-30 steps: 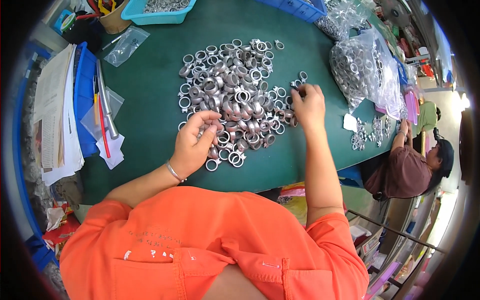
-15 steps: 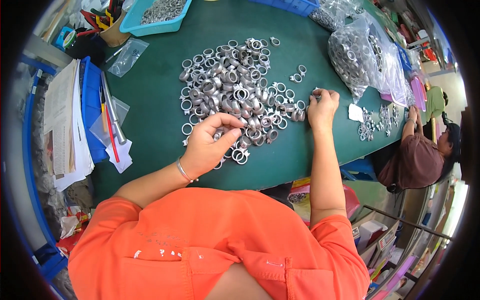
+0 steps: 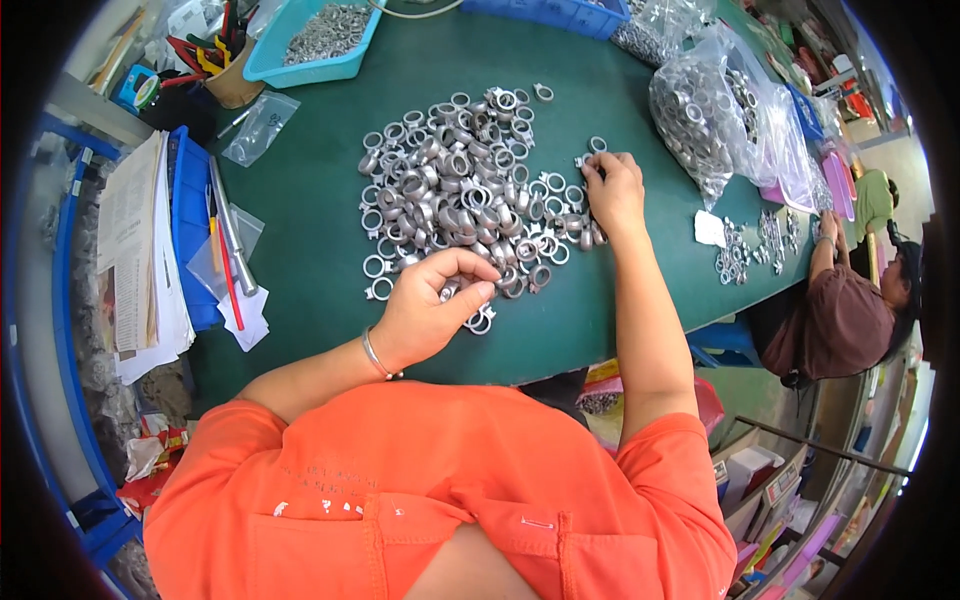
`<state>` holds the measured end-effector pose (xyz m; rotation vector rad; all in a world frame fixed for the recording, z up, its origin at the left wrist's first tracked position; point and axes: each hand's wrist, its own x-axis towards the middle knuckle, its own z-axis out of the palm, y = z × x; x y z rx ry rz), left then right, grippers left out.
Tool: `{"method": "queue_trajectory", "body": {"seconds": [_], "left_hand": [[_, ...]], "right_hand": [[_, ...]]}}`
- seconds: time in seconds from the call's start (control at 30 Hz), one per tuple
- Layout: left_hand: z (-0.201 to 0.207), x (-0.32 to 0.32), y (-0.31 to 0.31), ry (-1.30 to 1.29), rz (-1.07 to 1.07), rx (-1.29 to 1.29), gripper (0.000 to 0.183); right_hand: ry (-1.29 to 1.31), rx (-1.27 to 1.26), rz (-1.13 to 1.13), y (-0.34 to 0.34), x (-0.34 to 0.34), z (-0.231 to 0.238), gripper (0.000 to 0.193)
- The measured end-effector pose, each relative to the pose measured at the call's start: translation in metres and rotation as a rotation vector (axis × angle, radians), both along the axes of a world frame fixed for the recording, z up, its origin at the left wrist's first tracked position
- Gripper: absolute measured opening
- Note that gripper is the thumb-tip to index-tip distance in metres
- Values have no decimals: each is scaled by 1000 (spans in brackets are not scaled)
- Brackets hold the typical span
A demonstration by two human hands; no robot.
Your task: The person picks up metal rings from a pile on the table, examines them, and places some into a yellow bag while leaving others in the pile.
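A large heap of silver-grey metal rings [image 3: 445, 190], many with small lugs on the side, lies on the green tabletop in front of me. My left hand [image 3: 425, 310] rests at the near edge of the heap, its thumb and forefinger curled together; what sits between the tips, if anything, is hidden. My right hand [image 3: 618, 195] is to the right of the heap with fingers pinched down on a loose metal ring [image 3: 583, 161], which they partly cover. Another loose ring [image 3: 597, 144] lies just beyond those fingertips.
A turquoise basket [image 3: 310, 68] of small metal parts and a blue crate [image 3: 545, 18] stand at the back. Clear bags of rings [image 3: 690, 110] sit back right, small parts [image 3: 735, 255] nearer. Papers [image 3: 140, 240] and a blue tray [image 3: 190, 230] are left. A co-worker [image 3: 835, 310] sits right.
My right hand has moved left and slightly away from me, to the pair of loose rings. My left hand has shifted a little nearer to me, still curled. The view has tilted slightly.
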<state>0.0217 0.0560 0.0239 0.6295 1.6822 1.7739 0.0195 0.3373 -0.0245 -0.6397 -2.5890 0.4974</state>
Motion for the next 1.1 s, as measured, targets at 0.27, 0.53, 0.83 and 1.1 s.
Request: {"method": "queue_trajectory", "body": {"seconds": [0.27, 0.53, 0.83, 1.1], "left_hand": [[10, -14, 10, -253, 146, 46, 26], [7, -19, 10, -149, 63, 39, 14], [-1, -15, 6, 87, 76, 75, 13], [-9, -6, 6, 224, 210, 12, 14]], "right_hand": [[342, -666, 553, -95, 48, 35, 20], [497, -919, 598, -121, 75, 38, 39], [418, -911, 528, -126, 79, 41, 33], [528, -150, 712, -105, 68, 73, 22]]}}
